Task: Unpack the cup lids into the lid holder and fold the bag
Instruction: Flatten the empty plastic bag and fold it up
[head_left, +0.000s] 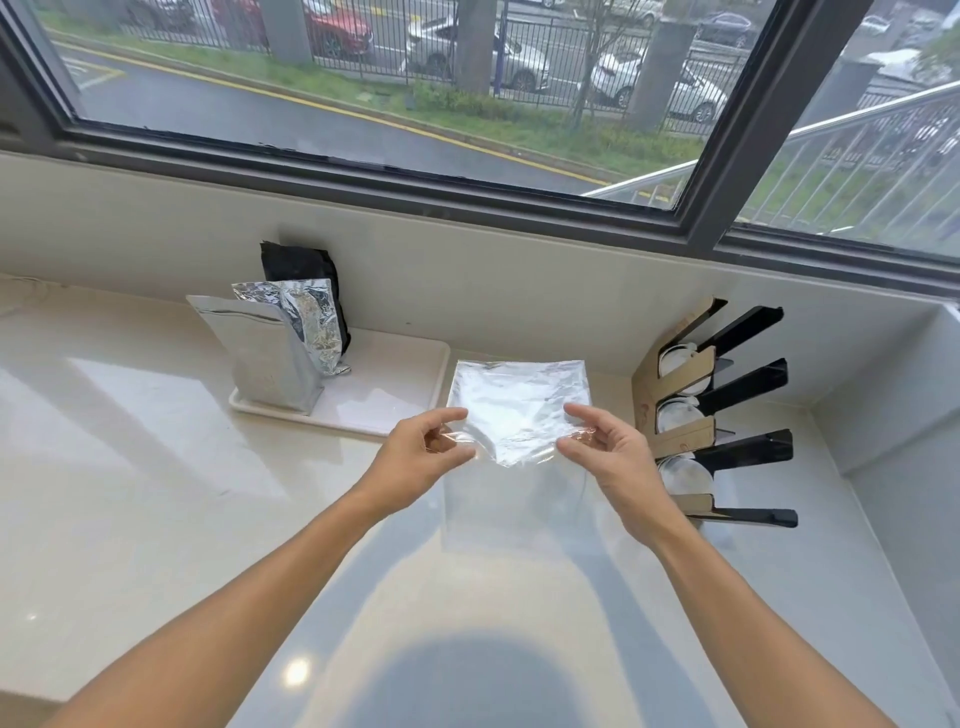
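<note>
A clear, empty plastic bag (519, 405) lies on the pale counter in the middle of the head view, its near part doubled over. My left hand (421, 457) pinches the bag's left edge between thumb and fingers. My right hand (608, 447) pinches the right edge the same way. The black and cardboard lid holder (727, 410) stands at the right against the wall, with clear lids (680, 415) showing in its slots.
A white tray (395, 384) sits left of the bag and carries silver foil pouches (275, 353) and a black pouch (306, 275). A window runs along the back wall. A white wall closes the counter at the right.
</note>
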